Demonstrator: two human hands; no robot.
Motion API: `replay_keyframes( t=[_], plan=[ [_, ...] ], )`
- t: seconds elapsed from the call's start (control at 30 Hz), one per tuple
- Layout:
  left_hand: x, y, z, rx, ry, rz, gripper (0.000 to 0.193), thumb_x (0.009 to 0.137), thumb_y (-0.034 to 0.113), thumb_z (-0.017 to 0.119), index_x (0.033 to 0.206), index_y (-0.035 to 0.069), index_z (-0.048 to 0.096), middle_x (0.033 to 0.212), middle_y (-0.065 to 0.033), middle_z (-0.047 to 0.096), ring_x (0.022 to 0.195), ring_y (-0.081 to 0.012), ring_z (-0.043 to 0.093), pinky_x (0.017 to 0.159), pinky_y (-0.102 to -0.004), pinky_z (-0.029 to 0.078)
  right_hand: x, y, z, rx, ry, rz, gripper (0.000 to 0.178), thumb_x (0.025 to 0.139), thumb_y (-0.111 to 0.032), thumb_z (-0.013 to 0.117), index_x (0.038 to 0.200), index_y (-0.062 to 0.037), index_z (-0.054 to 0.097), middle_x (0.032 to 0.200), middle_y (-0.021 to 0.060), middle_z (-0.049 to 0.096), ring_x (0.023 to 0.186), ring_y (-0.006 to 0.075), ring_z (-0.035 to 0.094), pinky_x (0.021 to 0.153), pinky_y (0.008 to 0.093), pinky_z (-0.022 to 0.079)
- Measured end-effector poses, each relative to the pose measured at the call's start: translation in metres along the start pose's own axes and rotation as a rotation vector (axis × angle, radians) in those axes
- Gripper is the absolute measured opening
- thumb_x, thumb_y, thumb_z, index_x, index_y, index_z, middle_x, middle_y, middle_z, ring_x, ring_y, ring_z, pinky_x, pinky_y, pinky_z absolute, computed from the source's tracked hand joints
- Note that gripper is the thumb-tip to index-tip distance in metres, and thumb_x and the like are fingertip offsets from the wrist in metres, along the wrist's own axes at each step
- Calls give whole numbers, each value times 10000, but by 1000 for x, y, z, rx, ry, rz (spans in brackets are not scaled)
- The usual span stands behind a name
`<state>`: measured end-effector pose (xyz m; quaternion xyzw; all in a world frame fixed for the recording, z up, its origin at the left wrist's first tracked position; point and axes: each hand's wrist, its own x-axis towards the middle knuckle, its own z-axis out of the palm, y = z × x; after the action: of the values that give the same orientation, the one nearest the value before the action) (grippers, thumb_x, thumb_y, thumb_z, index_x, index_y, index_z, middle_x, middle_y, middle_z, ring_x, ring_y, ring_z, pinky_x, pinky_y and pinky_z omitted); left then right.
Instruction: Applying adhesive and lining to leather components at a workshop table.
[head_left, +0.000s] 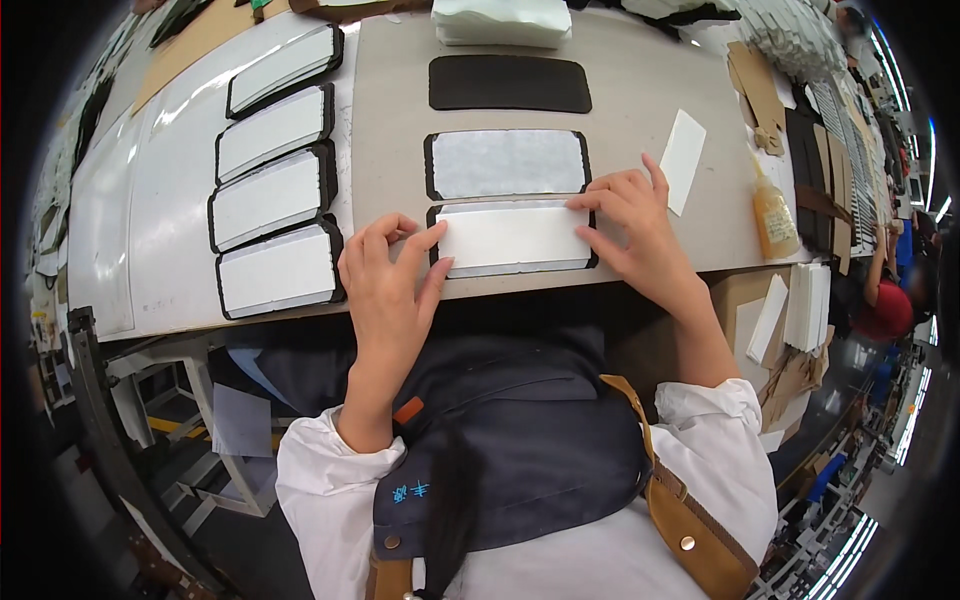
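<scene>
A white rectangular strip (510, 238) lies over a black-edged panel (520, 270) near the table's front edge. The fingertips of my left hand (388, 268) grip the strip's left end, thumb below and index finger above. At the other end, my right hand (632, 228) holds the strip's right edge between bent fingers and thumb, its little finger raised. Just beyond lies a second black-edged panel (508, 164) with a greyish-white face. Farther back is a plain black panel (510, 84) with rounded corners.
Several black-edged panels topped with white strips (275, 265) form a column at left. A loose white strip (685, 160) lies right of my right hand, and a bottle of yellowish liquid (774, 215) beyond it. A white stack (502, 22) stands at the back.
</scene>
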<state>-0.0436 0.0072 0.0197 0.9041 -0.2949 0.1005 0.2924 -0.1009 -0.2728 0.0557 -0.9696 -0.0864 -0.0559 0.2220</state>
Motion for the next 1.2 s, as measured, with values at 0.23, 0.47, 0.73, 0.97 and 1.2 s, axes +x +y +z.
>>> replay_keyframes(
  t=[0.23, 0.47, 0.73, 0.97, 1.2],
  plan=[
    [-1, 6, -1, 11, 10, -17, 354, 810, 127, 722, 1155, 105, 647, 1194, -81, 539, 1091, -288, 511, 968, -443, 369, -12, -12, 10, -119, 152, 53, 523, 767, -80, 736, 1255, -87, 547, 1186, 121, 528, 1148, 269, 512, 1153, 518, 220],
    [-1, 36, 23, -15, -246, 186, 700, 834, 330, 689, 1417, 24, 449, 1500, -133, 413, 1421, -300, 339, 1138, -450, 292, -18, -56, 41, -24, -127, -88, 907, 757, -342, 773, 1459, 31, 336, 1543, 184, 311, 1458, 307, 262, 1175, 484, 212],
    [-10, 16, 5, 108, -310, 158, 892, 775, 439, 699, 1467, -6, 355, 1545, -159, 337, 1444, -291, 303, 1178, -448, 227, -42, -41, 32, -146, -46, 46, 872, 767, -377, 767, 1439, 22, 380, 1507, 170, 388, 1411, 310, 360, 1163, 455, 264],
    [-9, 27, 6, 81, -266, 132, 865, 805, 436, 697, 1461, -14, 358, 1545, -177, 327, 1445, -354, 279, 1161, -511, 219, -44, 19, -8, -210, 431, 212, 368, 829, -34, 695, 1188, -16, 618, 1200, 131, 638, 1108, 319, 594, 1033, 441, 427],
    [-4, 44, 21, 54, -297, 226, 842, 756, 498, 727, 1480, 220, 399, 1563, -131, 302, 1442, -396, 243, 1149, -529, 240, -35, 31, -28, -582, 148, 168, 344, 821, -30, 660, 1162, -36, 613, 1052, 84, 653, 1012, 217, 608, 1168, 482, 230]
  ],
)
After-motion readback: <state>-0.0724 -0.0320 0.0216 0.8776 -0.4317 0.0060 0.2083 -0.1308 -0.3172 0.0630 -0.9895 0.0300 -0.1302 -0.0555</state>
